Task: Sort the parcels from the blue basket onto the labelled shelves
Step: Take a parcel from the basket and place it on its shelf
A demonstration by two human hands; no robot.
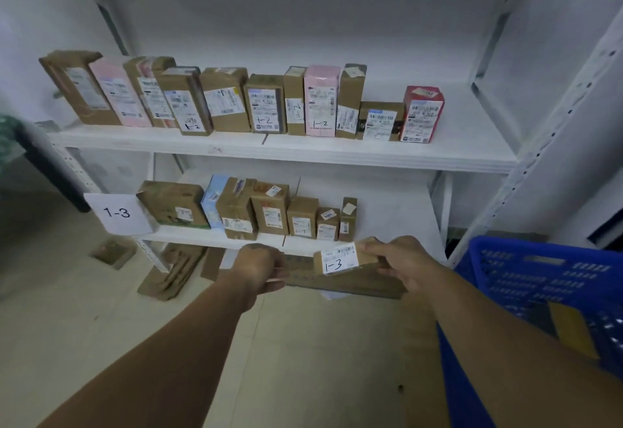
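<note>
My right hand [401, 264] grips a small brown parcel [338, 259] whose white label reads 1-3. It hovers just in front of the lower shelf [387, 211], to the right of the row of parcels [249, 211] standing there. A paper sign marked 1-3 [116, 213] hangs at that shelf's left end. My left hand [261, 267] is beside the parcel, fingers curled, and holds nothing that I can see. The upper shelf [465, 147] carries a row of parcels marked 1-2 [263, 103]. The blue basket [546, 279] stands at the right with a brown parcel [573, 329] inside.
Flattened cardboard pieces [175, 272] lie on the floor under the lower shelf. White metal uprights [539, 154] frame the shelving on the right. A dark object [50, 171] juts in at the left. Pale floor tiles spread in front.
</note>
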